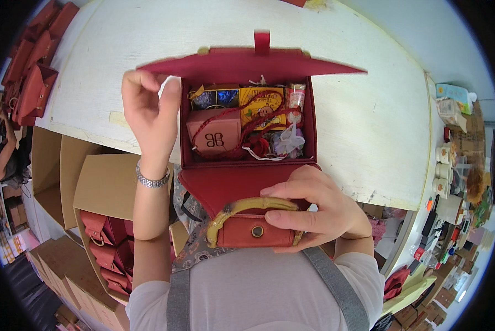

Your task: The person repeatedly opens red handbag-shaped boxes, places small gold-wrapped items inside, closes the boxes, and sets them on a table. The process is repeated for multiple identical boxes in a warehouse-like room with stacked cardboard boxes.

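Observation:
An opened red gift box (313,121) sits at the table's near edge. Inside lie a pink box (214,131), a yellow packet (253,103), blue foil-wrapped pieces (228,97), a small clear tube (296,98) and a red braided cord (222,113). My left hand (153,107) is at the left end of the raised inner red flap (231,66), fingers bent, thumb apart from the forefinger. With my right hand (319,207) I grip the lowered front lid (231,185) beside its bamboo-like handle (247,205); some of those fingers are hidden.
Left of me, an open carton (106,179) holds several red bags (106,251). More red bags (35,94) stand at the table's far left. Closed cartons (73,281) are at lower left. Cups (441,171) and other goods crowd the right. A person's arm (5,146) shows at far left.

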`<state>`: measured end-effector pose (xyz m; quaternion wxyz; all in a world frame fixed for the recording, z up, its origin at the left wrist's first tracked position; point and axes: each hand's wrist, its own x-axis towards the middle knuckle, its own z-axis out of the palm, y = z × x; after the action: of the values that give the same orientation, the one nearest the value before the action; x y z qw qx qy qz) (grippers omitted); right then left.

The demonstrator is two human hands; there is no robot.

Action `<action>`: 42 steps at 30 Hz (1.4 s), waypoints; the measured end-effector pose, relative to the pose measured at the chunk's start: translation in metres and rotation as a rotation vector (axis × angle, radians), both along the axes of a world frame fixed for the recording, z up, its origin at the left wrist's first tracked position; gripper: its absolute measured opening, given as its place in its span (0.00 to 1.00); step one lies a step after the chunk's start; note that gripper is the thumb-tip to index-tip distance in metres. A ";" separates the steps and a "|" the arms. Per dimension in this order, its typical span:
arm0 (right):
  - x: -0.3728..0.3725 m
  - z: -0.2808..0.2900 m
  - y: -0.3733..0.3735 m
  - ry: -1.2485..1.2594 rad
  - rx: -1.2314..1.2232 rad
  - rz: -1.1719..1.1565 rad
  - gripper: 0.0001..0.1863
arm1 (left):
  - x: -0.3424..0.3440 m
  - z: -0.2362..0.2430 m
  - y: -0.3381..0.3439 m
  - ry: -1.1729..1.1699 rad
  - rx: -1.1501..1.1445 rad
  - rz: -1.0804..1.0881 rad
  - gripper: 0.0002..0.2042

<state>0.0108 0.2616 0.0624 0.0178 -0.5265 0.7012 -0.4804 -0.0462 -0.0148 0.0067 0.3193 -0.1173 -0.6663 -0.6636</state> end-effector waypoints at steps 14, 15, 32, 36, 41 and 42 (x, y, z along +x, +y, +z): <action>-0.004 -0.006 -0.003 0.040 -0.060 0.017 0.28 | 0.038 0.030 0.008 -0.321 -0.964 -0.028 0.21; -0.005 -0.006 -0.003 0.037 -0.074 0.015 0.28 | 0.033 0.030 0.014 -0.247 -0.913 0.004 0.22; -0.056 0.001 -0.006 -0.380 -0.141 -0.120 0.28 | 0.010 0.028 -0.010 -0.438 -0.853 -0.505 0.16; -0.099 -0.010 -0.026 -0.412 -0.089 -0.358 0.19 | -0.001 0.017 -0.015 -0.637 -0.385 -0.450 0.22; -0.120 -0.043 -0.044 0.320 0.243 -0.596 0.13 | 0.017 0.009 -0.008 -0.285 -0.952 -0.176 0.29; -0.121 -0.047 -0.043 0.389 0.326 -0.628 0.13 | 0.017 0.008 -0.008 -0.359 -0.894 -0.155 0.29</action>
<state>-0.1099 0.2186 0.0154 -0.1795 -0.3582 0.8853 -0.2361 -0.0292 -0.0232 0.0148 0.0671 -0.1759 -0.9199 -0.3440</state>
